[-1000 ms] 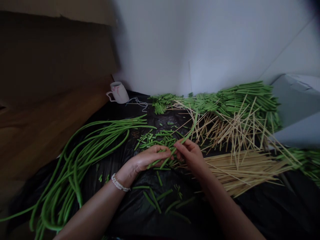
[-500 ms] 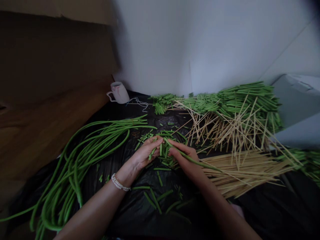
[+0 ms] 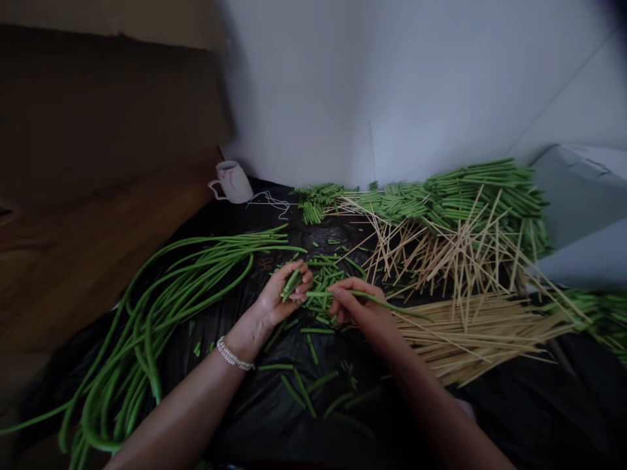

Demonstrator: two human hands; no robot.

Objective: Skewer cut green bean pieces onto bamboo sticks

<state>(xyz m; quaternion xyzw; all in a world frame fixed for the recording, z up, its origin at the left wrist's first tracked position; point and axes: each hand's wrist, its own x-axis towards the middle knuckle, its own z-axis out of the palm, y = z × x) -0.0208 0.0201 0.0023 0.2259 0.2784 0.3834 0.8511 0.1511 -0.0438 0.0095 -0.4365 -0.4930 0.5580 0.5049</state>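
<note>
My left hand point(image 3: 280, 294), with a beaded bracelet point(image 3: 234, 356) at the wrist, is curled around a few short green bean pieces point(image 3: 291, 284) lying across the palm. Pinched between thumb and fingers of my right hand point(image 3: 356, 301) is a longer green bean point(image 3: 392, 305); one end points toward my left hand and the other trails off to the right. Between and beneath both hands lies a loose heap of cut bean pieces point(image 3: 326, 274) on black plastic sheeting point(image 3: 235, 408).
Long uncut beans point(image 3: 147, 326) lie in a looped bundle at left. To the right are wooden skewers point(image 3: 480, 336), with stacked cut beans point(image 3: 490, 189) behind them. A white mug point(image 3: 234, 183) stands by the wall point(image 3: 313, 98); a grey box point(image 3: 578, 215) is at far right.
My hands have moved apart. The left has turned palm up, showing the short pieces in it, while the right has drawn the long bean away and lowered its tip.
</note>
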